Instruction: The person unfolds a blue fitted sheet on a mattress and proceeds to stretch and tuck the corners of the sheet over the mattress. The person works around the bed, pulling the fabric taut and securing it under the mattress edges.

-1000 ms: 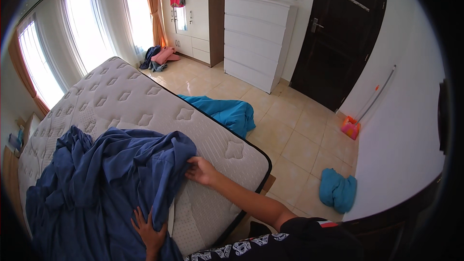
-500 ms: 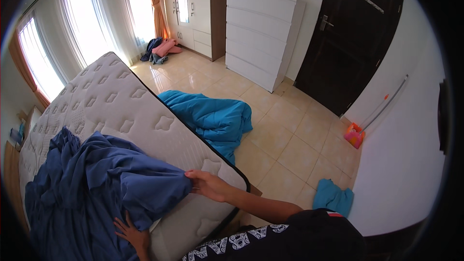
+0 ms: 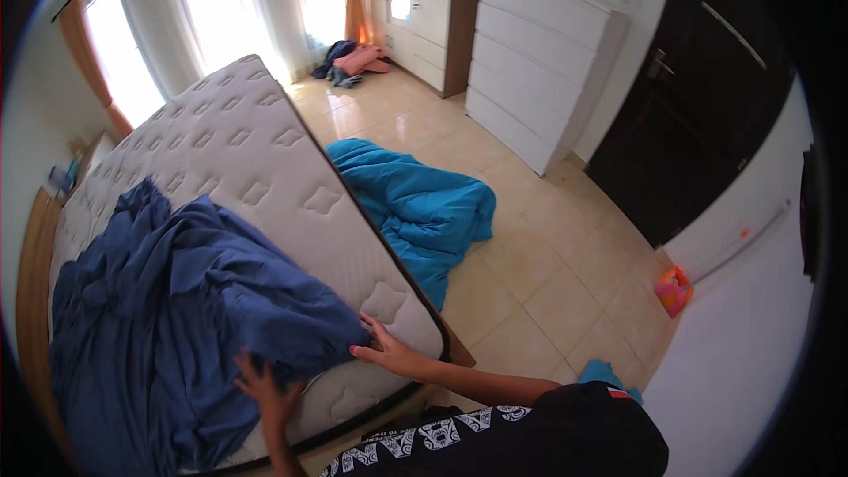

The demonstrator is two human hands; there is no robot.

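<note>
Blue cloth (image 3: 177, 318) has neared the mattress edge (image 3: 382, 237), right hand (image 3: 392, 357) touching it.

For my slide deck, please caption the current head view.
Left hand and right hand at a rumpled blue cloth on a mattress, a turquoise blanket on the floor alongside.

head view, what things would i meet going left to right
Wooden headboard → dark blue cloth → bright blue bedding → white chest of drawers → orange-and-pink container
</note>
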